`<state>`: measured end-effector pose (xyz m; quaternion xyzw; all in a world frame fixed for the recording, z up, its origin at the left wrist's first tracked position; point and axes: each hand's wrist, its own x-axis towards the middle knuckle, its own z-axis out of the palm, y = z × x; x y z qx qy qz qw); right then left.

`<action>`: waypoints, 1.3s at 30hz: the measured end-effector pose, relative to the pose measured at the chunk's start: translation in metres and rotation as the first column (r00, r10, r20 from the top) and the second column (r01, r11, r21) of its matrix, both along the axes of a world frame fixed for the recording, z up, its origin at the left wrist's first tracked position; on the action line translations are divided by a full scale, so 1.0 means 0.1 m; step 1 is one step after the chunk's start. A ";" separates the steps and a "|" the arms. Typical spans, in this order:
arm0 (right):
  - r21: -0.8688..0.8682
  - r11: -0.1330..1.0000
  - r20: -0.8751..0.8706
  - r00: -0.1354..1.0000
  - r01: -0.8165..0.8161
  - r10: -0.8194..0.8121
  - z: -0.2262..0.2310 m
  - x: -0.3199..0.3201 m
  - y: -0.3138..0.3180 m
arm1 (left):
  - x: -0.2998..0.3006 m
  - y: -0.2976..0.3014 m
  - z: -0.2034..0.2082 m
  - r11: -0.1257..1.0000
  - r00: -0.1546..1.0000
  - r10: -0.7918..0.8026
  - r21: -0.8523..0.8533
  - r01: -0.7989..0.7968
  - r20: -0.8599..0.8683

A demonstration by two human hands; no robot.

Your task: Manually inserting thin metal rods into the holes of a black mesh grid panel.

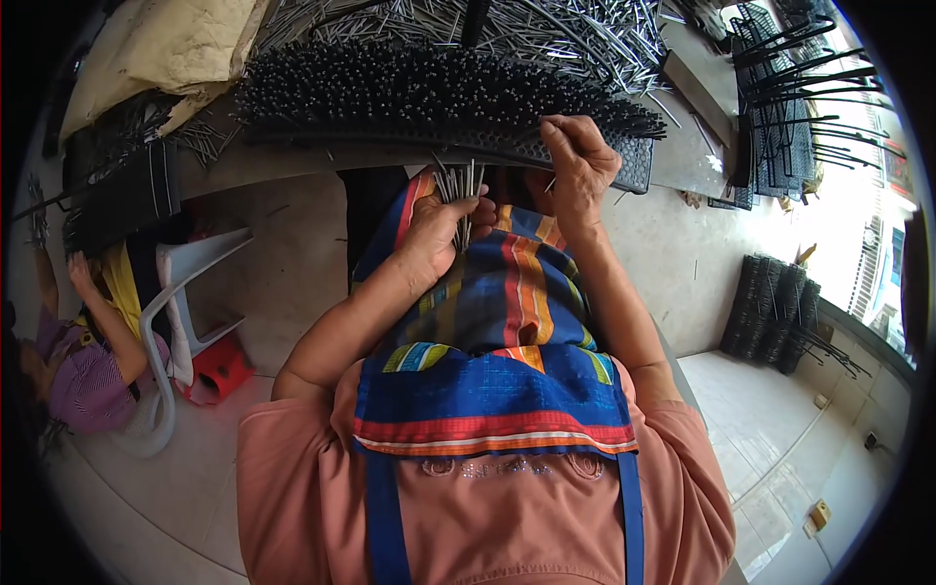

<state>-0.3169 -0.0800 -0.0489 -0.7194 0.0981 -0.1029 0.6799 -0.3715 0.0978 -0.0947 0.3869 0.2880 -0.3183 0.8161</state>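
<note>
My left hand [437, 230] is wrapped round a bundle of thin metal rods [458, 185], their ends fanning out above the fingers. Right of it, my right hand [585, 168] is raised at the front edge of a black perforated board [638, 164]. Its thumb and forefinger are pinched together; what they hold, if anything, is too small to make out. Dense rows of upright rods with dark shafts and shiny tips [429, 93] fill most of the board. Bare holes show along the front edge and at the right end.
Loose metal rods [585, 44] lie heaped behind the board. Brown paper sacking [166, 58] covers the back left. Black wire racks [780, 107] stand at the right, dark bundles [770, 312] on the floor. Another person [93, 361] works at the left, near a grey chair [161, 331].
</note>
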 end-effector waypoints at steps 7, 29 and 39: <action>-0.314 0.949 0.209 0.974 -0.018 0.087 0.01 0.07 0.05 | -0.04 -0.04 0.04 1.000 1.000 -0.003 0.017 0.002 0.028; -0.658 0.750 0.092 0.980 -0.072 0.175 -0.12 0.16 0.12 | 0.07 -0.09 0.12 0.991 0.996 0.081 -0.107 -0.076 0.038; -0.776 0.630 0.138 0.967 -0.030 0.216 -0.04 0.15 0.15 | 0.11 -0.10 0.07 0.984 0.995 0.082 -0.165 -0.071 0.057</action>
